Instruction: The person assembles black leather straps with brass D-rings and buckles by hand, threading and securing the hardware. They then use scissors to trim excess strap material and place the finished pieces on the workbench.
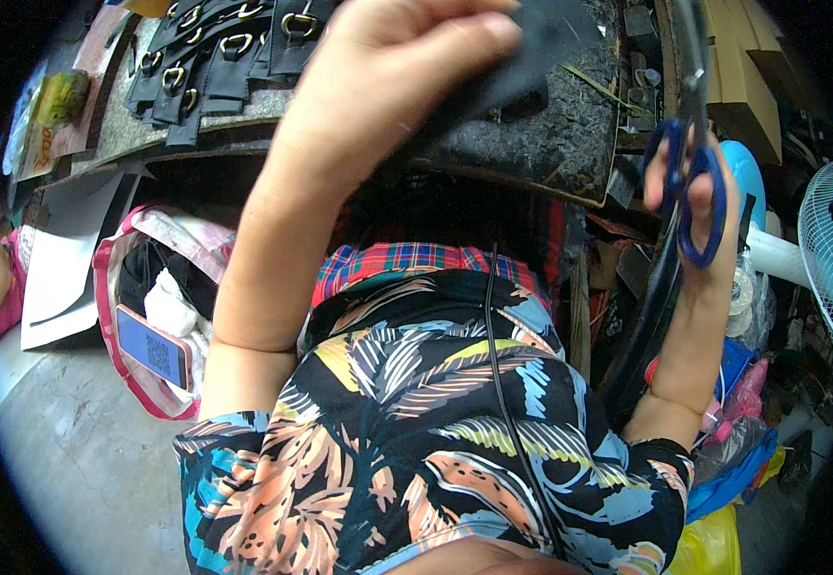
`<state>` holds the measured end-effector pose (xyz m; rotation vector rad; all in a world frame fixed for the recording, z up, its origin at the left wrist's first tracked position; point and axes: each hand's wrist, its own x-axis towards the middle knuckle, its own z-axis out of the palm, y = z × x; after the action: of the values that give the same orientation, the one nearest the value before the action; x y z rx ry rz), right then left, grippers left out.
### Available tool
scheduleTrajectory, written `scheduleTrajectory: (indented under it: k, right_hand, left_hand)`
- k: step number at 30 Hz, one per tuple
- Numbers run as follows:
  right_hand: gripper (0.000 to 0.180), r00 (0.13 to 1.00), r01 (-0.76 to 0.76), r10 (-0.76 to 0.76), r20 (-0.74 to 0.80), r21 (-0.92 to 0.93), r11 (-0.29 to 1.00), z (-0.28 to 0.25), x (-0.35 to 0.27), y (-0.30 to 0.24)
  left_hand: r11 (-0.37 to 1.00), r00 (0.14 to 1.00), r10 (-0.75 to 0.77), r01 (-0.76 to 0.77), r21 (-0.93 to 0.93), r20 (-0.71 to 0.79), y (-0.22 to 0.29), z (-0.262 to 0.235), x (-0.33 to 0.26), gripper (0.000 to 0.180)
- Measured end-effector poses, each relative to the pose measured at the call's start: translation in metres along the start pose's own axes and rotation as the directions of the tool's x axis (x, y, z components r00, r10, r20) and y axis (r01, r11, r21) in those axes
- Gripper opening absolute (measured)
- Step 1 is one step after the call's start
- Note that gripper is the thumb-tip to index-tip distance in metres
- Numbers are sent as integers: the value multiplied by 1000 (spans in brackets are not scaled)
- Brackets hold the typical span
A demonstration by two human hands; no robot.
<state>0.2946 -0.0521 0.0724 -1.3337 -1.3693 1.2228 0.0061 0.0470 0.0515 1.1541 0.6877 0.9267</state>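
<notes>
My left hand (392,81) is raised over the workbench, its fingers pinched on a black sheet of leather-like material (546,48). Motion smears the sheet, and its far end runs out at the top of the view. Off to the right, my right hand (699,206) grips a pair of scissors (692,101) with dark blue handles, fingers through the loops. The blades point away from me, and their tips are hard to make out. A gap separates the scissors from the sheet. Several black straps with metal rings (225,62) lie at the bench's far left.
The workbench (570,158) has a worn dark top. A pink-edged bag (110,278) with a phone (155,347) on it sits at the left. On the right are a fan (826,254), cardboard boxes (747,86) and plastic bags (713,541).
</notes>
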Motion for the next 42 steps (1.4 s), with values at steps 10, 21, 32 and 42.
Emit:
scheduleTrajectory:
  k: [10, 21, 32, 42]
  right_hand:
    - [45, 954, 133, -90, -287, 135, 982, 23, 33, 9]
    - [43, 915, 178, -91, -392, 191, 965, 20, 32, 19]
    - [42, 925, 139, -115, -363, 39, 990, 10, 35, 28]
    - [81, 986, -137, 123, 112, 130, 982, 28, -14, -6]
  left_hand:
    - [789, 941, 56, -247, 563, 335, -1, 16, -9, 39]
    - [968, 989, -137, 124, -217, -46, -7, -8, -11, 18]
    - [833, 955, -213, 288, -473, 208, -9, -7, -9, 14]
    - [980, 979, 4, -45, -196, -203, -10, -5, 0, 16]
